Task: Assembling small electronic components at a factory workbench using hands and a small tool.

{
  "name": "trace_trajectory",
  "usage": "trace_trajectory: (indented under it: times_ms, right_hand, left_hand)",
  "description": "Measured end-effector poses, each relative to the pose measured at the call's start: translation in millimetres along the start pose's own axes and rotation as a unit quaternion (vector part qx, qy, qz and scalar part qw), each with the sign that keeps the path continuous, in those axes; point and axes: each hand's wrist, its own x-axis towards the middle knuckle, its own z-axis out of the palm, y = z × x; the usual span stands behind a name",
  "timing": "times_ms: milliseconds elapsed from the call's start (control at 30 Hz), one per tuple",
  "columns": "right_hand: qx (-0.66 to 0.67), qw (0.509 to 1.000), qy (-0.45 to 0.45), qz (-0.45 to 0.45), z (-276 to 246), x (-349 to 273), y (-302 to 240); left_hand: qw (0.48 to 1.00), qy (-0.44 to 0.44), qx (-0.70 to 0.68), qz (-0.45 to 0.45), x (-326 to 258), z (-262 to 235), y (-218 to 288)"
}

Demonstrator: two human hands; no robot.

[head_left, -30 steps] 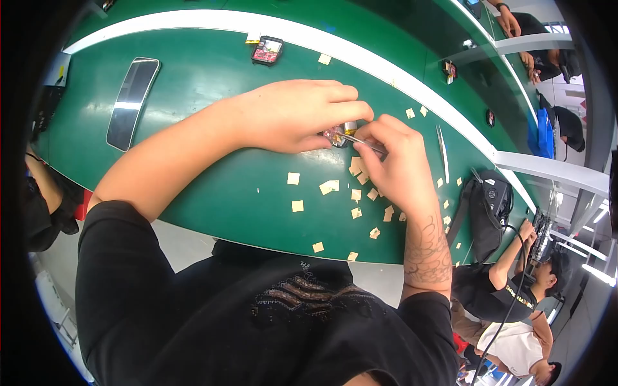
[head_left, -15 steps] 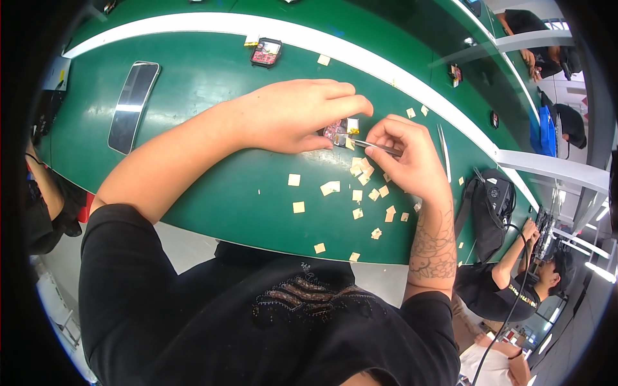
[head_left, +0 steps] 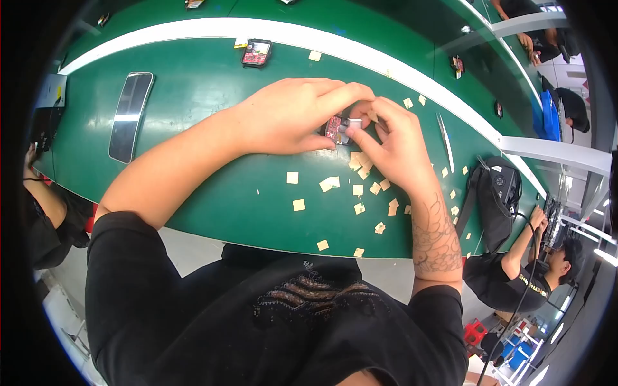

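A small device with a black case and a red circuit board (head_left: 334, 130) stands on the green table. My left hand (head_left: 299, 116) curves around it, fingers over the far side and thumb along the near edge, gripping it. On the device's right side is a flat silver battery (head_left: 354, 123). My right hand (head_left: 390, 136) has its thumb and fingers closed in a pinch at that battery. The tweezers of a moment ago cannot be made out now. Several cream paper squares (head_left: 329, 184) lie scattered nearest to my right hand and wrist.
A similar device (head_left: 257, 53) lies by the white divider (head_left: 283, 27). A phone (head_left: 131, 117) rests at the left. Long silver tweezers (head_left: 445, 143) and a black bag (head_left: 497, 201) are at the right. A co-worker (head_left: 515, 273) sits beyond the bag.
My right hand has shifted from working the tweezers at the device to pinching the battery with its fingers. My left hand stays around the device. The whole view has shifted slightly.
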Motion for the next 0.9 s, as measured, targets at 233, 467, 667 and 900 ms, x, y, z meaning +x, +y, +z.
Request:
trace_trajectory:
  times_ms: [233, 467, 667, 900]
  right_hand:
    - [0.096, 0.992, 0.044, 0.065, 4.2, 0.4, 1.3]
    - [0.126, 0.99, 0.035, 0.059, 3.0, -1.7, 7.4]
    - [0.105, 0.994, 0.003, 0.028, -2.7, -2.0, 8.7]
    - [0.059, 0.996, -0.061, 0.023, -17.1, -1.6, 6.3]
  left_hand:
    - [0.999, 0.006, 0.028, 0.04, -2.3, 3.5, -11.5]
    - [0.999, 0.025, 0.032, -0.01, -1.2, 6.5, 1.3]
    - [0.996, 0.06, 0.053, 0.037, 3.3, 0.7, -4.2]
    - [0.999, -0.009, 0.019, 0.05, 1.6, -1.4, -22.6]
